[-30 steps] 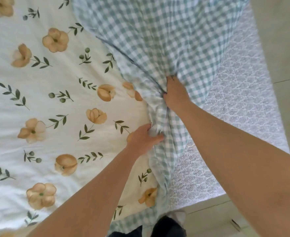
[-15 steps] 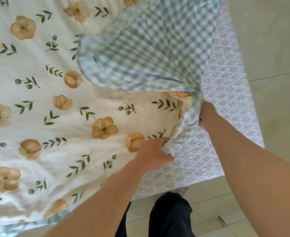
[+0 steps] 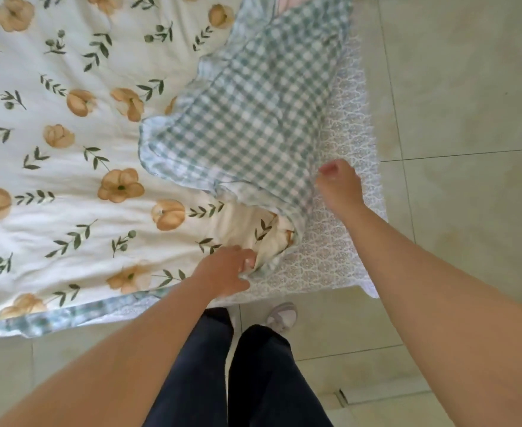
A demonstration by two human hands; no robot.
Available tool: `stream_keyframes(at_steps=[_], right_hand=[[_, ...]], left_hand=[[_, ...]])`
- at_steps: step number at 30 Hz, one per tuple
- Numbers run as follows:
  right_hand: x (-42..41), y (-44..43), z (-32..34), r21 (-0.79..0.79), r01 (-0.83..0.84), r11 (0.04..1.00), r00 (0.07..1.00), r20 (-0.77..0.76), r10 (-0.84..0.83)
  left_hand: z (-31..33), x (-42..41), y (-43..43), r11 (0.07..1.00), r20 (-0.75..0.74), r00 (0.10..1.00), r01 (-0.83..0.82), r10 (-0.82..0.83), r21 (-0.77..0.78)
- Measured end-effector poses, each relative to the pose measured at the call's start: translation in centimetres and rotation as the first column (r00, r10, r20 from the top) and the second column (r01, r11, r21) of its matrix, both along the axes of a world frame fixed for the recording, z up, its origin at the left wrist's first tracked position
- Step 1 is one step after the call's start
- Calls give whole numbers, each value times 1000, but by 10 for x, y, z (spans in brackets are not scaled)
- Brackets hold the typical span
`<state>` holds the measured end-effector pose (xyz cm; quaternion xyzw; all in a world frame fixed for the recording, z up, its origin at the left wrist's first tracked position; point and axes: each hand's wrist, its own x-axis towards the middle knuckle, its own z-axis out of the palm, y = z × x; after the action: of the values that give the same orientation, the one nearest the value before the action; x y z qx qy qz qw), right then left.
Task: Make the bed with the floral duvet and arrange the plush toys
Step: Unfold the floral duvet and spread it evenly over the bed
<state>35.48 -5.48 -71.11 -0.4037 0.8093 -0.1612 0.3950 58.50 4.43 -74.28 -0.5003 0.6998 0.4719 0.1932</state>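
Observation:
The floral duvet, white with orange flowers and green leaves, covers most of the bed. Its green-and-white gingham underside is folded back over the right part. My left hand pinches the bunched duvet corner near the bed's front right corner. My right hand holds the gingham flap's right edge with curled fingers and the thumb up. No plush toy is in view.
A pale patterned bed sheet shows bare along the right side and at the front corner. Beige floor tiles lie to the right and in front. My dark trouser legs and a light shoe stand at the bed's foot.
The raised gingham flap has come down onto the bed. Both hands have drawn the duvet towards the front right corner and moved further apart, the right hand out to the bed's right side.

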Motion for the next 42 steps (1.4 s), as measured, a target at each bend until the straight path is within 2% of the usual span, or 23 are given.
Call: stream_keyframes(at_steps=[3,5,7,9,11,13,14,16,18,19,21,23,24,25,27,30,32,33,36,38,40,42], right_hand=[[42,-26,14,-203,-339,919,941,-81,329],[69,-37,12,-273,-520,810,854,-149,498],[91,-43,7,-299,-618,727,785,-178,594],[112,-46,-5,-207,-710,673,704,-215,677],[121,-45,-21,17,-781,624,598,-264,756],[117,-42,-31,166,-783,600,549,-268,791],[112,-42,-37,183,-774,606,549,-281,787],[98,-44,-45,118,-732,671,606,-336,721],[82,-49,-49,-49,-632,774,753,-275,598],[74,-50,-45,-108,-553,826,827,-198,527],[55,-54,-40,-129,-334,934,942,1,337],[34,-57,-36,-50,-70,996,981,179,78],[20,-57,-36,18,97,995,964,248,-98],[5,-54,-34,100,265,959,909,305,-283],[-29,-37,-29,233,498,836,744,382,-549],[-88,15,-32,359,658,662,519,421,-744],[-117,57,-37,508,696,508,321,414,-852],[-128,75,-36,561,689,460,277,383,-881],[-160,109,-27,583,707,400,234,341,-910],[-184,108,-24,554,738,385,182,386,-904],[-197,93,-19,569,731,376,135,420,-898],[-202,77,-17,621,672,403,165,405,-899]], left_hand=[[2,4,3,993,16,997,-74,75,-92],[-3,9,7,963,103,995,14,15,-268],[-8,12,12,906,159,986,109,-47,-408],[-14,18,15,871,169,984,127,-52,-474],[-15,23,15,877,195,979,137,-51,-461],[-14,20,14,887,235,971,141,-37,-440],[-13,19,12,895,249,969,121,-12,-429],[-14,16,6,892,262,965,99,23,-442],[-15,12,-2,885,253,967,88,34,-457],[-15,9,-5,887,245,968,76,43,-456],[-13,4,-10,905,241,968,41,69,-424],[-11,0,-16,926,259,960,-4,109,-377],[-10,-2,-19,934,273,954,-17,121,-356],[-9,-4,-21,937,286,949,-28,135,-348],[-9,-4,-21,929,301,938,-54,173,-366],[-11,-13,-9,908,299,934,-58,196,-415],[-16,-21,4,906,336,929,4,153,-423],[-16,-24,10,909,366,921,32,135,-417],[-17,-42,24,911,435,891,67,129,-407],[-16,-57,28,889,451,881,88,142,-450],[-15,-78,32,854,409,902,100,138,-510],[-14,-104,32,808,323,940,104,110,-580]])
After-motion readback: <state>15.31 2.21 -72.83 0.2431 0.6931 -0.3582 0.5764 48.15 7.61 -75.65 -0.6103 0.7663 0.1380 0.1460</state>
